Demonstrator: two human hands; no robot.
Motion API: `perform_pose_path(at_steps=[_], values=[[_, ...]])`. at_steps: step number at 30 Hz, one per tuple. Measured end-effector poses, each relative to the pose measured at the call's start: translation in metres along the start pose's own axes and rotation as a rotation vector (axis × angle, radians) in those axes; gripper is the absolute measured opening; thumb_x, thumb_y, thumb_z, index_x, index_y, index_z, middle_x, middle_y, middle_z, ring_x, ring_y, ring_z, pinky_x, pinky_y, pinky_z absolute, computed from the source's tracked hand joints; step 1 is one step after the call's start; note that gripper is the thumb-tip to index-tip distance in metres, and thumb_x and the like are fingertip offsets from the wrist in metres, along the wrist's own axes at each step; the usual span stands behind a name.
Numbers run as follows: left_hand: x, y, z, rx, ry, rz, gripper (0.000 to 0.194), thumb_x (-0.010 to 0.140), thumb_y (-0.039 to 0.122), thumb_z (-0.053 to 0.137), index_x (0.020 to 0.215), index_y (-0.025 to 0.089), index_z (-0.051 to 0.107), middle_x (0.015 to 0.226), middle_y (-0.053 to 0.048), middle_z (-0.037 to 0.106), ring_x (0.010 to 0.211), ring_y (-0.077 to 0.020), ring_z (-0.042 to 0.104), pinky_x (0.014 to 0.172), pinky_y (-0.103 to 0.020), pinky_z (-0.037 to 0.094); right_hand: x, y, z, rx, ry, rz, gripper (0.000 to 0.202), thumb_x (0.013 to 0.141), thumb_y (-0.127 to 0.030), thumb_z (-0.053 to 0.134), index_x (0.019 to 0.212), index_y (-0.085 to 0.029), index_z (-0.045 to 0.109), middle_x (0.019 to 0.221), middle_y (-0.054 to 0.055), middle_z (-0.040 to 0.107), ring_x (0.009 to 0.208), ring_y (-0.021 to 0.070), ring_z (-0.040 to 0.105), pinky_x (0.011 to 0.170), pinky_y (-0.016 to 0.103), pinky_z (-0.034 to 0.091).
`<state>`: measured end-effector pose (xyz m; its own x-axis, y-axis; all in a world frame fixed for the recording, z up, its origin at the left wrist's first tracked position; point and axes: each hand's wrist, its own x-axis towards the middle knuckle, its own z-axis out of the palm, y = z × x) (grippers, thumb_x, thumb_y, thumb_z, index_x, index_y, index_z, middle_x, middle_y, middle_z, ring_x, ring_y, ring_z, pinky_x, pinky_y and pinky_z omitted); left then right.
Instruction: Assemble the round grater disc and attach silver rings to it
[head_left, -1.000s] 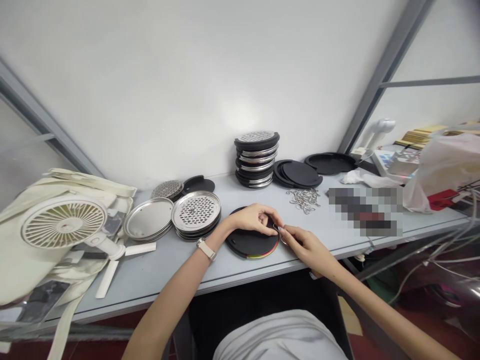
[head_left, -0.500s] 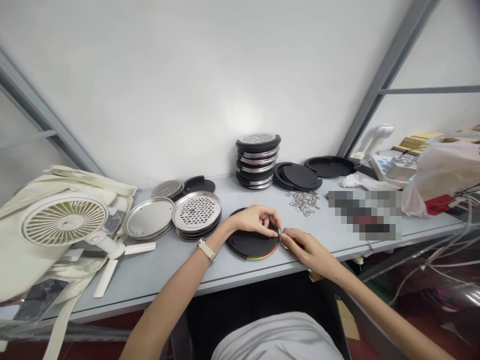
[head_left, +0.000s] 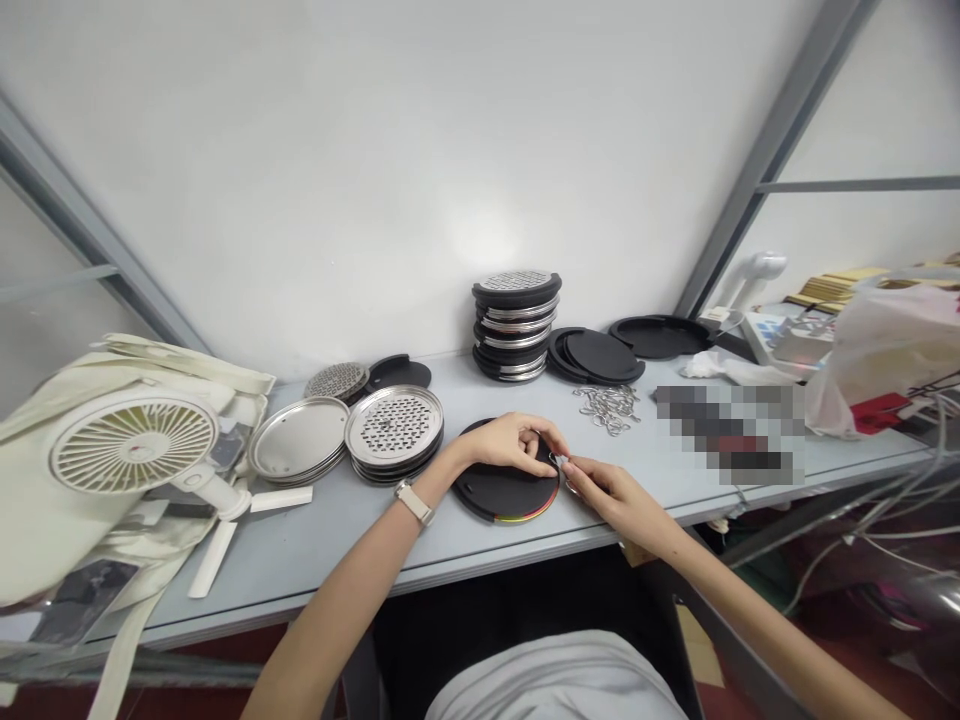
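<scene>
A black round plate (head_left: 499, 495) lies flat near the table's front edge, with a shiny rim partly tinted red and yellow. My left hand (head_left: 517, 442), a beige watch on its wrist, rests over it, thumb and curled index finger closed on the right side of the rim. At that same spot, my right hand (head_left: 606, 490) pinches a small metal clip (head_left: 557, 459) against the rim. Fingers hide part of the clip. Just behind my right hand, a loose heap of small metal clips (head_left: 609, 408) is spread on the table.
Left of the plate are a stack of perforated metal discs (head_left: 395, 425) and plain metal discs (head_left: 300, 440). Behind stands a tall stack of black-and-metal discs (head_left: 516, 325), beside black plates (head_left: 604, 355). A white fan (head_left: 135, 440) stands far left; a plastic bag (head_left: 877, 340) sits right.
Both hands stay at the plate's right rim with almost no movement. The view has shifted very slightly.
</scene>
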<state>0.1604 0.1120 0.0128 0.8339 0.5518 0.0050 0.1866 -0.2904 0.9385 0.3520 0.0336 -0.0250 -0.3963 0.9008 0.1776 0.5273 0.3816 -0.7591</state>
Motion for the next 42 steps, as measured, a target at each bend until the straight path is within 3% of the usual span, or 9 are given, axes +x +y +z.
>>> perform_pose_path(at_steps=[3,10,25,35,42], values=[[-0.0012,0.0017,-0.0004,0.036,-0.002,0.005,0.038,0.067,0.027,0.073,0.101,0.014,0.064,0.063,0.004,0.054,0.055,-0.0041,0.043,0.051,-0.018,0.030,0.0011,-0.0011,0.0008,-0.021,0.015,0.000,0.039,0.095,-0.046,0.030,0.067,-0.020,0.040,0.062,-0.002,0.045,0.059,0.0128,0.042,0.056,0.024,0.035],[-0.0001,0.0020,-0.0004,-0.006,-0.014,-0.005,0.037,0.065,0.027,0.075,0.097,0.013,0.064,0.089,-0.004,0.063,0.058,-0.0029,0.045,0.054,-0.018,0.035,0.0004,-0.0016,-0.0034,0.051,-0.047,-0.005,0.039,0.095,-0.046,0.032,0.067,-0.020,0.041,0.062,-0.003,0.038,0.058,0.0116,0.037,0.054,0.023,0.035],[-0.0008,0.0018,-0.0008,0.003,-0.028,0.012,0.031,0.067,0.027,0.073,0.094,0.012,0.067,0.078,-0.002,0.062,0.058,-0.0040,0.043,0.054,-0.018,0.034,-0.0029,0.0001,-0.0054,0.047,-0.075,0.002,0.042,0.093,-0.052,0.031,0.066,-0.020,0.036,0.062,-0.005,0.033,0.058,0.0117,0.034,0.054,0.023,0.031],[-0.0014,0.0021,-0.0018,0.008,-0.064,0.055,0.028,0.069,0.025,0.071,0.094,0.012,0.067,0.073,-0.001,0.060,0.058,-0.0045,0.042,0.053,-0.017,0.033,-0.0038,0.0012,-0.0071,0.025,-0.063,0.006,0.040,0.095,-0.048,0.030,0.065,-0.021,0.031,0.062,-0.005,0.031,0.058,0.0115,0.034,0.054,0.024,0.031],[-0.0006,0.0012,-0.0019,0.014,-0.048,0.053,0.029,0.069,0.025,0.071,0.094,0.012,0.067,0.074,-0.001,0.060,0.058,-0.0046,0.043,0.053,-0.017,0.033,-0.0030,0.0001,-0.0034,-0.032,-0.040,-0.036,0.036,0.096,-0.042,0.032,0.069,-0.020,0.041,0.065,-0.002,0.043,0.063,0.0138,0.044,0.061,0.025,0.037]])
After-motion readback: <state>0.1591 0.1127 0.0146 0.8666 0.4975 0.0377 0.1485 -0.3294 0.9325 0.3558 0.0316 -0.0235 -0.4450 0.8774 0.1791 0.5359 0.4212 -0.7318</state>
